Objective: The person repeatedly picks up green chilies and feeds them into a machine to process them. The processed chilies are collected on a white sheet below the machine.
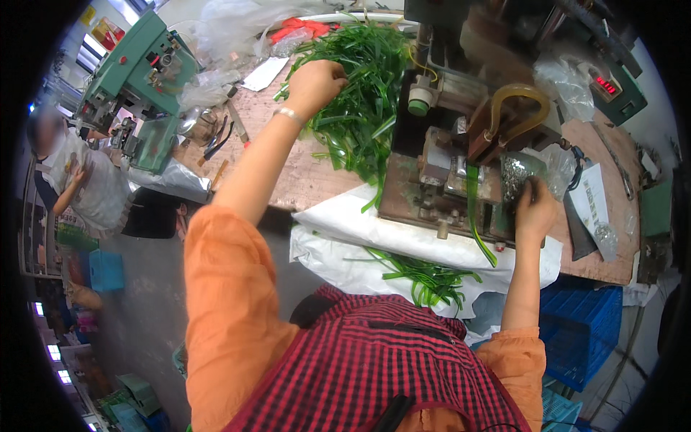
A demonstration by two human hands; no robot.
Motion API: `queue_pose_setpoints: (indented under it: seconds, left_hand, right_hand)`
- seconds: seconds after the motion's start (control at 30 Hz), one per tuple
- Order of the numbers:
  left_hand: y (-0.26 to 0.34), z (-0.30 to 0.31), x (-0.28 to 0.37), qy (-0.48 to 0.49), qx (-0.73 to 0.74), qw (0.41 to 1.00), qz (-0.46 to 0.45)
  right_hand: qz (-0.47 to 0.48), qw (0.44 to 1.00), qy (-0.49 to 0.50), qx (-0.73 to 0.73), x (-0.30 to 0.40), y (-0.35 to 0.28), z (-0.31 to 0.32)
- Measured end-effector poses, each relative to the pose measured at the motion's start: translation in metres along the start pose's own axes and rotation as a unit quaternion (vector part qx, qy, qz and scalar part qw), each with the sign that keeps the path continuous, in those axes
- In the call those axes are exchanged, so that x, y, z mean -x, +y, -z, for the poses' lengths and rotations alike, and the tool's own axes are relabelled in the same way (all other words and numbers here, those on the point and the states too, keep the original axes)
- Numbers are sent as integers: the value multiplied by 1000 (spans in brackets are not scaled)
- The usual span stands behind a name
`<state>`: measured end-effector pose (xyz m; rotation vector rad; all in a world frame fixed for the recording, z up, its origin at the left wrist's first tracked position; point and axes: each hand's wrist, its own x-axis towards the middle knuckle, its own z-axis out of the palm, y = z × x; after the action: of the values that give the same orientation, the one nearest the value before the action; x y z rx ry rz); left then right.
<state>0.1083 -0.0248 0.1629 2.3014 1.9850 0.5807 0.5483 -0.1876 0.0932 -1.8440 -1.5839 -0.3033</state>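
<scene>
My left hand (317, 86) is over the left edge of a heap of glossy green plastic strips (361, 108) on the wooden bench; whether its curled fingers hold a strip is unclear. My right hand (535, 209) is at the right side of a bench-top machine (432, 178), its fingertips at a container of small metal pieces (515, 175). One green strip (473, 216) hangs from the machine's front, beneath a bent amber hose (515, 102). More green strips (432, 278) lie on white sheeting (345, 259) below the bench edge.
A second green machine (146, 81) stands at the left, with a person (81, 173) beside it. Hand tools (218, 141), a glass jar (198, 125) and plastic bags lie on the bench. A blue crate (580, 329) stands under its right side. Papers (591, 200) lie at the right.
</scene>
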Motion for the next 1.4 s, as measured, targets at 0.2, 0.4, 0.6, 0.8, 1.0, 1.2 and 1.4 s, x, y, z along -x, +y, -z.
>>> queue_pose_setpoints:
  seconds: [0.2,0.4,0.6,0.8,1.0,1.2,1.4]
  left_hand:
    - [3,0,-20,151,284,947,15]
    - [19,-47,96,127,539,819,151]
    - [60,-36,101,138,575,802,83]
    - [89,-28,125,197,591,777,93]
    - [174,66,131,211,613,730,-215]
    - [179,56,104,252,560,768,-182]
    - [183,57,107,243,565,766,-186]
  right_hand:
    - [-162,967,-2,-196,19,4,17]
    - [-218,934,10,-284,56,6,62]
    - [-81,897,-68,-430,-9,-86,80]
    - [-159,819,-78,-546,-21,-107,50]
    - [-200,785,-61,-583,-4,-133,41]
    - [-235,720,-97,-646,-8,-152,43]
    - [-230,722,-91,-647,-12,-152,50]
